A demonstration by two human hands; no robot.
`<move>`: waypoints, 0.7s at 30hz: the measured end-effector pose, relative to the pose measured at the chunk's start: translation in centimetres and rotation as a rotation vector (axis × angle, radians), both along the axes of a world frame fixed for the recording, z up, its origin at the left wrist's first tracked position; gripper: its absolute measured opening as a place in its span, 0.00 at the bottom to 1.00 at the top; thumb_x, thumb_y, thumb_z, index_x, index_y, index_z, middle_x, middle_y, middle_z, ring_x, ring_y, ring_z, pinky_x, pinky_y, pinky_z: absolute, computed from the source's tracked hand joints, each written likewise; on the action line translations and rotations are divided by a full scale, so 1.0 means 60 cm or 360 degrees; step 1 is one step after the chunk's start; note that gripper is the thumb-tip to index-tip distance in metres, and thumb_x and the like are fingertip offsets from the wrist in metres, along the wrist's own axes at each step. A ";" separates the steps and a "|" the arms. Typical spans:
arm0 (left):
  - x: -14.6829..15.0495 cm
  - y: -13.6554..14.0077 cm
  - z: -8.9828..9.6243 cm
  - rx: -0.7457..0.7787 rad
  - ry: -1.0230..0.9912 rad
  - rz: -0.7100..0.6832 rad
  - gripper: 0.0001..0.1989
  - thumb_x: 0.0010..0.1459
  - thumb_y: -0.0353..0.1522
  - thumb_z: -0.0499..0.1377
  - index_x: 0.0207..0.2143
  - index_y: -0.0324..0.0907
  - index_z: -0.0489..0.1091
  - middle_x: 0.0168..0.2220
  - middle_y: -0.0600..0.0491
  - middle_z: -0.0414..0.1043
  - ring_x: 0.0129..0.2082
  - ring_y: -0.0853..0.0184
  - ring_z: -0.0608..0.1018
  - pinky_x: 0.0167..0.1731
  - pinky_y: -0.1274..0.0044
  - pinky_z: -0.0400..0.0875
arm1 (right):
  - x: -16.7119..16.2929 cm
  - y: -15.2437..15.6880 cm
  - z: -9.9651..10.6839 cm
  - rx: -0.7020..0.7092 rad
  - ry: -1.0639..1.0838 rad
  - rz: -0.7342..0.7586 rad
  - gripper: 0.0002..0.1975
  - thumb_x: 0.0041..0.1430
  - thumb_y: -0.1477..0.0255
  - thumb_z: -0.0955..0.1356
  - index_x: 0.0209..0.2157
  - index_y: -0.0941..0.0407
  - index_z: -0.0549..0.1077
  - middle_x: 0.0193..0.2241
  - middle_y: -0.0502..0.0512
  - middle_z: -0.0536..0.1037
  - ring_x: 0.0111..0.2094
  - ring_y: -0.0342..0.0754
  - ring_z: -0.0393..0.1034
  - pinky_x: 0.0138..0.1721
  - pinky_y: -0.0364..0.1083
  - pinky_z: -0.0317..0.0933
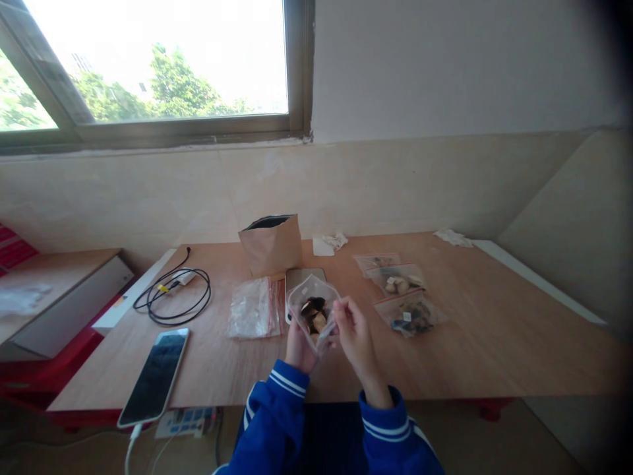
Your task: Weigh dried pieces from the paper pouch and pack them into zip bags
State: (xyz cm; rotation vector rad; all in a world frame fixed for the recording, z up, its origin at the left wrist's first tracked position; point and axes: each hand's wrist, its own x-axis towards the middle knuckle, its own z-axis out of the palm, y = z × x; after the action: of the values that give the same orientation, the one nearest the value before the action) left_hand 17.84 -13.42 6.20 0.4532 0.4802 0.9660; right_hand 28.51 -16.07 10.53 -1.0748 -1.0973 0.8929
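Note:
A clear zip bag [324, 295] with dark and tan dried pieces inside is held up, its mouth spread wide toward me. My left hand [300, 349] is wrapped around it from below and the left side. At the bag's right edge, my right hand [355, 333] pinches the plastic between thumb and fingers. Behind the bag, a flat pale scale-like device [293, 280] lies partly hidden. A stack of flat clear zip bags [250, 309] rests left of my left hand. An open brown paper pouch [273, 247] stands upright behind them.
Several filled zip bags [410, 315] lie to the right. At left are a coiled black cable [205, 305] and a phone [155, 376] with a white cord, overhanging the front edge. Crumpled tissue [337, 241] sits by the wall. A window [198, 128] is above.

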 end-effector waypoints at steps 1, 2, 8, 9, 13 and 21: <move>-0.005 0.001 0.002 0.0012 0.0032 0.0013 0.30 0.56 0.51 0.51 0.48 0.37 0.70 0.39 0.41 0.76 0.28 0.61 0.78 0.17 0.77 0.69 | 0.000 0.000 -0.002 0.0000 -0.0076 -0.0006 0.18 0.57 0.55 0.65 0.26 0.54 0.61 0.18 0.43 0.63 0.16 0.39 0.60 0.15 0.38 0.55; -0.010 0.004 0.004 0.0021 0.0081 0.0043 0.30 0.55 0.52 0.52 0.48 0.37 0.70 0.37 0.42 0.77 0.25 0.63 0.77 0.15 0.78 0.68 | -0.001 0.000 -0.001 0.0024 -0.0146 -0.0063 0.17 0.56 0.56 0.67 0.26 0.54 0.61 0.18 0.42 0.62 0.16 0.39 0.59 0.15 0.38 0.54; -0.040 0.032 0.008 0.0046 0.0274 0.0582 0.22 0.57 0.45 0.55 0.45 0.37 0.73 0.36 0.45 0.78 0.35 0.61 0.79 0.37 0.72 0.74 | -0.027 -0.003 0.049 0.0423 -0.0344 -0.0184 0.07 0.59 0.66 0.66 0.35 0.55 0.67 0.30 0.50 0.71 0.29 0.43 0.68 0.32 0.43 0.67; -0.045 0.036 0.008 0.0070 0.0292 0.0671 0.21 0.57 0.44 0.56 0.44 0.37 0.73 0.37 0.45 0.78 0.39 0.61 0.79 0.41 0.71 0.73 | -0.035 0.000 0.060 0.0463 -0.0416 -0.0037 0.06 0.61 0.68 0.64 0.38 0.55 0.69 0.33 0.53 0.72 0.33 0.44 0.70 0.36 0.44 0.67; -0.066 0.054 0.009 0.0107 0.0333 0.0835 0.21 0.60 0.44 0.54 0.44 0.37 0.73 0.40 0.46 0.77 0.44 0.60 0.78 0.47 0.72 0.71 | -0.066 0.028 0.082 0.0451 -0.0915 0.0215 0.13 0.62 0.76 0.59 0.42 0.55 0.72 0.40 0.57 0.74 0.44 0.48 0.69 0.47 0.49 0.65; -0.105 0.103 -0.021 0.0081 0.0251 0.0973 0.23 0.64 0.43 0.46 0.46 0.38 0.71 0.41 0.47 0.76 0.47 0.62 0.76 0.45 0.76 0.71 | -0.131 0.113 0.066 0.0401 -0.1723 0.0477 0.19 0.58 0.78 0.62 0.51 0.65 0.67 0.52 0.66 0.69 0.57 0.55 0.58 0.59 0.53 0.52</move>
State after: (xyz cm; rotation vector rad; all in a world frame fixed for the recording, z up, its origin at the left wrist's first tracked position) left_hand 11.52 -7.23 4.95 0.4378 0.7618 1.5398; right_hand 20.66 -9.31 14.47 -1.2046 -2.2416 0.3186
